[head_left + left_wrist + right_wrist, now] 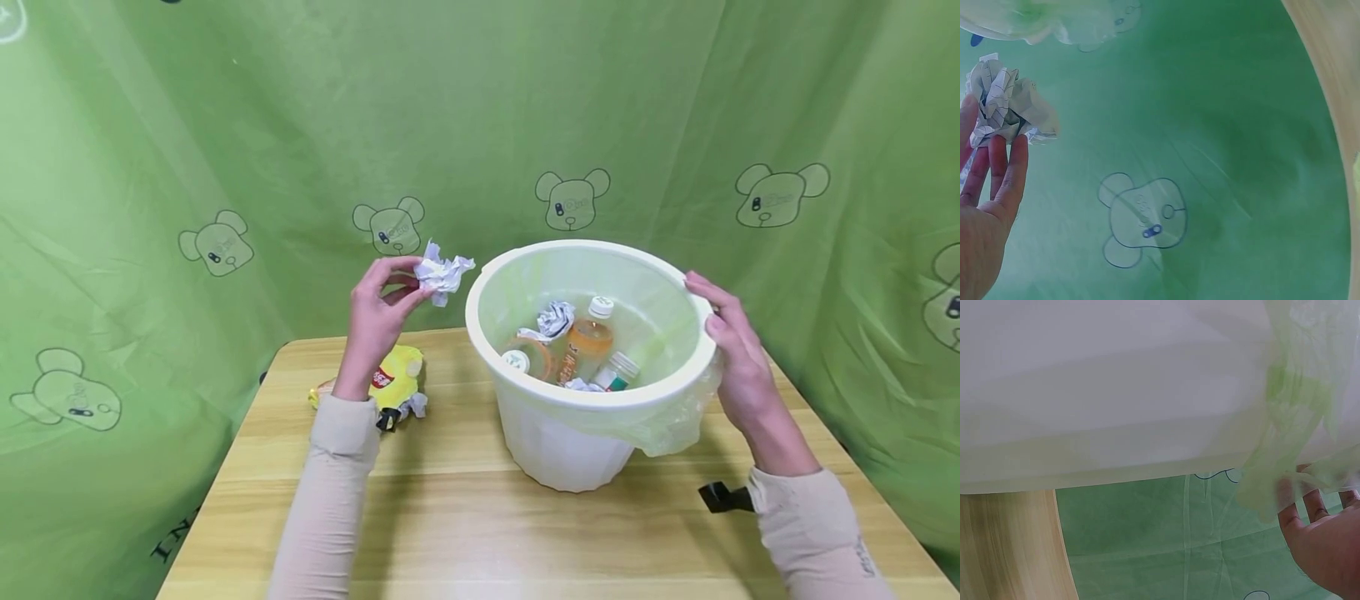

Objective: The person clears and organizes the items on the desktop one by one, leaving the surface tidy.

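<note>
My left hand (378, 321) pinches a crumpled ball of white paper (442, 275) between thumb and fingertips, just left of the bin's rim. In the left wrist view the paper ball (1007, 103) shows dark printed lines. A white trash bin (570, 442) stands on the table, lined with a thin pale-green plastic bag (667, 429) folded over its edge. At the bin's right side my right hand (738, 358) grips the rim, with the bag under its fingers. Inside lie several plastic bottles (588, 337) and crumpled paper (556, 318).
Yellow crumpled packaging (401, 379) with a red label lies on the wooden table (450, 517), left of the bin, with a grey-white scrap (415, 406) beside it. A black strap (723, 497) hangs by the right sleeve. Green curtain (480, 125) encloses the table's back and sides.
</note>
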Demonstrator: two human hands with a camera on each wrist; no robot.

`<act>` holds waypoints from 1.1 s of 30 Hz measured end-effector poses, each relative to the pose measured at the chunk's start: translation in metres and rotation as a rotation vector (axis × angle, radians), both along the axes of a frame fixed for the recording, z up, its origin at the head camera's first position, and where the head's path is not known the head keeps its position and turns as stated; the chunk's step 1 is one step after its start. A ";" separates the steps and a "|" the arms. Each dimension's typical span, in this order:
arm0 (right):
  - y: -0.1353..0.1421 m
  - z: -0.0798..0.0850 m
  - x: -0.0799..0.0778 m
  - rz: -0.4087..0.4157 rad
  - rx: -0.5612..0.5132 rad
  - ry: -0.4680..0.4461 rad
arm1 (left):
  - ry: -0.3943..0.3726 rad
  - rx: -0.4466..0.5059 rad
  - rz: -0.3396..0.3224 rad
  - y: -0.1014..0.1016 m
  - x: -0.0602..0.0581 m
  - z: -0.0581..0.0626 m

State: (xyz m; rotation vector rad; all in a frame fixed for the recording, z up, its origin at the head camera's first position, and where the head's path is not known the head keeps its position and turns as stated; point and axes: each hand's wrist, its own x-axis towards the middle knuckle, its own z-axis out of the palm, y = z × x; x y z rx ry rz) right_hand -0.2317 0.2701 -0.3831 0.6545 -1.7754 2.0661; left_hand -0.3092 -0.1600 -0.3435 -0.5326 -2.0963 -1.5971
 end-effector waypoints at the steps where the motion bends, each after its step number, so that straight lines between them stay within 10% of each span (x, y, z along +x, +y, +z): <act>1: 0.000 0.000 0.000 -0.001 0.000 -0.001 | 0.003 0.003 -0.002 0.001 0.000 0.002; 33: 0.000 0.001 0.000 -0.005 0.016 -0.002 | 0.109 0.056 -0.168 0.054 0.024 0.028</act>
